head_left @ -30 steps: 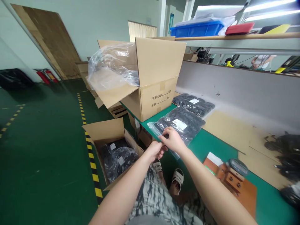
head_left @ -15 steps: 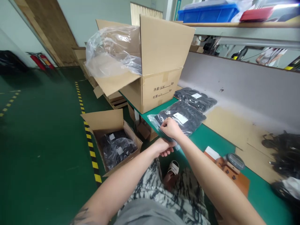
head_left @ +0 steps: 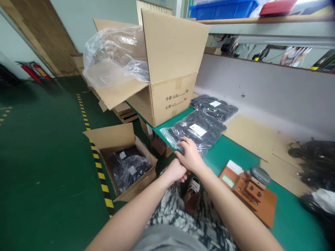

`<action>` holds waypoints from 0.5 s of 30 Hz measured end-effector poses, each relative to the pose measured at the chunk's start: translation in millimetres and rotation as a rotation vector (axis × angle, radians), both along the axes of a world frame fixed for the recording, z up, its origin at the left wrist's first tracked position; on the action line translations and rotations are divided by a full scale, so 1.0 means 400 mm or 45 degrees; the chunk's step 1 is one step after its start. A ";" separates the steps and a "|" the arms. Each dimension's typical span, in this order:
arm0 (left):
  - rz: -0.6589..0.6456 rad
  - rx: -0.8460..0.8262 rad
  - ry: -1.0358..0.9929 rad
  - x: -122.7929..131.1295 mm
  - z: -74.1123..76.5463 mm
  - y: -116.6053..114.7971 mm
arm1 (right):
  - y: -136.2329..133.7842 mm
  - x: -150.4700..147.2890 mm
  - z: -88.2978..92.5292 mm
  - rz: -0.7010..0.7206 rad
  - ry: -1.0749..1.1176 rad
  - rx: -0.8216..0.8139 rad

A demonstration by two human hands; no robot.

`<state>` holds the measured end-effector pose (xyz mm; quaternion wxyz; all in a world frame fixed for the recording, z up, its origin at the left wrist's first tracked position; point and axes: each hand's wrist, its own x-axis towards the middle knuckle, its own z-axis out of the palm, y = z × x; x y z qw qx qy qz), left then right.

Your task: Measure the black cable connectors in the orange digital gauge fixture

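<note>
A clear plastic bag (head_left: 209,137) packed with black coiled items, a white label on top, lies at the green table's near edge. My right hand (head_left: 190,155) is over its near end with the fingers apart, covering that corner. Just below and touching it, my left hand (head_left: 177,170) is closed at the table edge; whatever is in its fingers is hidden. Behind lies a second labelled bag (head_left: 217,106) of similar black items.
A large open carton (head_left: 172,97) with a plastic liner stands on the table's far left. Below, an open box (head_left: 141,186) holds bagged black items. To my right are a brown fixture (head_left: 261,205) with a grey round-ended part and black cables (head_left: 314,164). Overhead is a shelf (head_left: 288,28).
My right hand has loosened from a pinch at the bag's edge to spread fingers. My left hand has shifted slightly left and down. The view has turned a little to the right.
</note>
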<state>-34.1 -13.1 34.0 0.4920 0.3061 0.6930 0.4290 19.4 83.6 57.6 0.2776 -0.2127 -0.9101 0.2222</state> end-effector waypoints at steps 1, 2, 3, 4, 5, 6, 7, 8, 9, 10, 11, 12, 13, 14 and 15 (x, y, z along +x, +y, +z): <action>0.028 0.044 0.044 -0.011 -0.004 -0.009 | -0.007 0.014 -0.010 -0.017 0.033 0.017; 0.055 0.090 0.089 -0.024 -0.006 -0.017 | -0.011 0.026 -0.019 -0.042 0.070 0.043; 0.085 0.140 0.135 -0.041 -0.006 -0.024 | -0.012 0.035 -0.027 -0.064 0.106 0.084; 0.118 0.192 0.183 -0.060 -0.004 -0.028 | -0.012 0.041 -0.032 -0.078 0.145 0.135; 0.156 0.243 0.236 -0.080 0.000 -0.031 | -0.011 0.044 -0.037 -0.084 0.184 0.189; 0.189 0.287 0.291 -0.099 0.007 -0.031 | -0.009 0.045 -0.039 -0.082 0.221 0.236; 0.212 0.325 0.346 -0.116 0.014 -0.030 | -0.007 0.045 -0.040 -0.075 0.255 0.269; 0.216 0.357 0.400 -0.131 0.023 -0.027 | -0.005 0.043 -0.040 -0.065 0.285 0.283; 0.200 0.383 0.450 -0.143 0.032 -0.023 | -0.004 0.041 -0.039 -0.057 0.316 0.288; 0.165 0.407 0.496 -0.151 0.041 -0.019 | -0.004 0.039 -0.038 -0.053 0.348 0.290; 0.121 0.429 0.539 -0.155 0.049 -0.014 | -0.004 0.038 -0.035 -0.049 0.379 0.294; 0.075 0.449 0.577 -0.157 0.056 -0.009 | -0.004 0.038 -0.033 -0.044 0.411 0.298; 0.038 0.466 0.612 -0.157 0.061 -0.004 | -0.005 0.039 -0.031 -0.041 0.442 0.302; 0.013 0.479 0.640 -0.155 0.064 0.002 | -0.005 0.040 -0.030 -0.041 0.471 0.303; -0.001 0.490 0.669 -0.153 0.065 0.008 | -0.005 0.042 -0.029 -0.045 0.497 0.301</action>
